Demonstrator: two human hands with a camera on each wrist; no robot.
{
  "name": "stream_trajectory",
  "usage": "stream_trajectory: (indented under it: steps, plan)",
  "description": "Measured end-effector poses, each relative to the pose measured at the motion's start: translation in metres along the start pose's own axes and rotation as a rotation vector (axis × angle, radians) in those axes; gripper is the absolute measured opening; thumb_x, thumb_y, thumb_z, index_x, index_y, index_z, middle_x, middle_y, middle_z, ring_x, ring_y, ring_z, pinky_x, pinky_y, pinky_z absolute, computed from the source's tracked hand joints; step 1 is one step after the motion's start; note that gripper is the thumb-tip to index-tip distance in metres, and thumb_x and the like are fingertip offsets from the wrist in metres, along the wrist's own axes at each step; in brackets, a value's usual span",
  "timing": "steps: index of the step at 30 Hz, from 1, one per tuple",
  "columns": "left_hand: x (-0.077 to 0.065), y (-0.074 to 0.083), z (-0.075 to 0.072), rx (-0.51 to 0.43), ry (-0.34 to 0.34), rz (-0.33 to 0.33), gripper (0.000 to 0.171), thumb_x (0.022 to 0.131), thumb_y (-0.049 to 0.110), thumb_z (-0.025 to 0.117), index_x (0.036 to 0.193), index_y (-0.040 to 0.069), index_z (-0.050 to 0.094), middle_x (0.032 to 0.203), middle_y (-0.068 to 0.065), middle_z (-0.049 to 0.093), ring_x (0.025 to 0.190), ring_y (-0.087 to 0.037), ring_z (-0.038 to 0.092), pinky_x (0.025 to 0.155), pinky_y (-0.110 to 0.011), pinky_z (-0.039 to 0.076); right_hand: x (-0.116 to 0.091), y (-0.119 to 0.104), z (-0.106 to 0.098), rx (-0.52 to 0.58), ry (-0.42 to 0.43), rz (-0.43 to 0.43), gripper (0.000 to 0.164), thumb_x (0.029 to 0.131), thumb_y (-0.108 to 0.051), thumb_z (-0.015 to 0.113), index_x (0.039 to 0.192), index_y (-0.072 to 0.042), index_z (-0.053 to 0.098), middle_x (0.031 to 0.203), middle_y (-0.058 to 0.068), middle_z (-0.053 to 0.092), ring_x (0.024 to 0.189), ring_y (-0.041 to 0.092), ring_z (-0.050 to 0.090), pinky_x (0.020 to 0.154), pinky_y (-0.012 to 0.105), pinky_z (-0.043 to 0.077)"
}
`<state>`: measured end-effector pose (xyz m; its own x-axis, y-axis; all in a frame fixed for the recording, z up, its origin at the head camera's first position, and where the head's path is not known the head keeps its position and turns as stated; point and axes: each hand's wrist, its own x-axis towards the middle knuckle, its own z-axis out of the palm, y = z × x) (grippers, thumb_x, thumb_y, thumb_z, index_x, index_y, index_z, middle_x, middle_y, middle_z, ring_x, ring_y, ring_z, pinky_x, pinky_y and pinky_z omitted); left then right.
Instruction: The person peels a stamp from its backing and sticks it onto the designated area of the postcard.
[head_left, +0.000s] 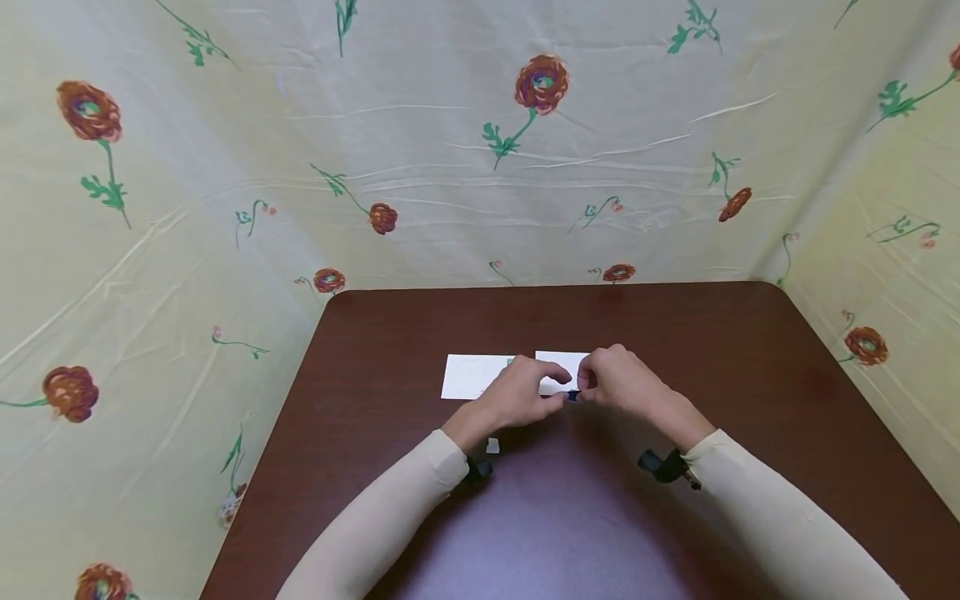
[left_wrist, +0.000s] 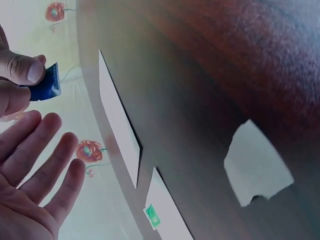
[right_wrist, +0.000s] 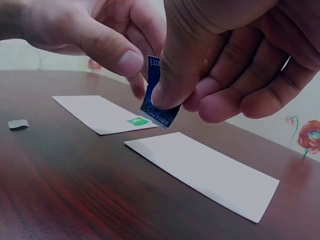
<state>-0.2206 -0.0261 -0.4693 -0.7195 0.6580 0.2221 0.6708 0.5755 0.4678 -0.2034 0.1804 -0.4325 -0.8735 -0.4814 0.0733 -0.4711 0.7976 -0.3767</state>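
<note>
In the right wrist view, a small dark-blue postage stamp point(right_wrist: 158, 100) with notched edges and printed white lettering hangs below my right hand point(right_wrist: 235, 65). That hand's thumb and forefinger pinch it, while its other fingers are loosely bent. My left hand point(head_left: 521, 387) is beside the stamp, thumb tip close to the stamp's edge and fingers spread in the left wrist view. Two white rectangular paper pieces, envelope-like, lie under and beyond the hands: a right one point(right_wrist: 205, 172) and a left one point(right_wrist: 92, 112). The left one bears a green stamp point(right_wrist: 138, 121) at a corner.
A small torn scrap of pale paper point(left_wrist: 257, 165) lies on the brown wooden table point(head_left: 390, 333), near my left wrist. Flower-printed cloth point(head_left: 420, 125) hangs behind the table and at both sides. A dark wrist strap point(head_left: 663, 465) is on the right arm.
</note>
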Motion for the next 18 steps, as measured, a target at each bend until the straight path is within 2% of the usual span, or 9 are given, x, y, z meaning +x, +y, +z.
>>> stream_trajectory:
  steps: [4, 6, 11, 14, 18]
  plan:
    - [-0.0004, 0.0005, 0.0028, -0.025, 0.027, 0.051, 0.014, 0.089, 0.023, 0.073, 0.102, 0.019, 0.077, 0.096, 0.012, 0.076, 0.09, 0.0, 0.069, 0.077, -0.017, 0.052, -0.0009, -0.0007, 0.0043, 0.012, 0.013, -0.015, 0.018, 0.077, -0.012, 0.082, 0.071, -0.019, 0.067, 0.063, -0.011, 0.058, 0.061, 0.008, 0.051, 0.059, 0.026, 0.045]
    - [-0.001, 0.0001, 0.0045, -0.052, 0.044, 0.073, 0.009, 0.09, 0.02, 0.072, 0.097, 0.019, 0.078, 0.092, 0.012, 0.076, 0.086, 0.002, 0.069, 0.075, -0.019, 0.054, -0.0015, -0.0015, 0.0059, 0.016, 0.017, -0.014, 0.018, 0.077, -0.013, 0.083, 0.071, -0.019, 0.067, 0.064, -0.011, 0.058, 0.061, 0.008, 0.051, 0.059, 0.026, 0.045]
    - [-0.0037, -0.0005, 0.0072, -0.101, 0.094, 0.076, 0.007, 0.091, 0.019, 0.071, 0.089, 0.02, 0.077, 0.086, 0.011, 0.076, 0.08, 0.005, 0.066, 0.073, -0.028, 0.056, -0.004, -0.0036, 0.0075, 0.038, 0.044, 0.001, 0.02, 0.077, -0.015, 0.086, 0.075, -0.017, 0.065, 0.064, -0.01, 0.058, 0.061, 0.009, 0.051, 0.058, 0.026, 0.044]
    - [-0.0056, -0.0011, 0.0075, -0.103, 0.115, 0.058, 0.007, 0.091, 0.02, 0.071, 0.089, 0.021, 0.077, 0.084, 0.011, 0.076, 0.077, 0.004, 0.065, 0.068, -0.022, 0.053, -0.0057, -0.0034, 0.0083, 0.064, 0.063, 0.003, 0.02, 0.077, -0.015, 0.086, 0.078, -0.016, 0.066, 0.065, -0.01, 0.059, 0.06, 0.007, 0.052, 0.058, 0.025, 0.046]
    - [-0.0084, -0.0024, 0.0065, -0.124, 0.136, 0.039, 0.007, 0.091, 0.019, 0.071, 0.09, 0.02, 0.078, 0.083, 0.01, 0.076, 0.063, -0.001, 0.062, 0.057, -0.014, 0.044, -0.008, -0.0023, 0.0093, 0.099, 0.078, -0.006, 0.016, 0.081, -0.015, 0.083, 0.08, -0.017, 0.067, 0.067, -0.011, 0.061, 0.061, 0.005, 0.054, 0.059, 0.024, 0.047]
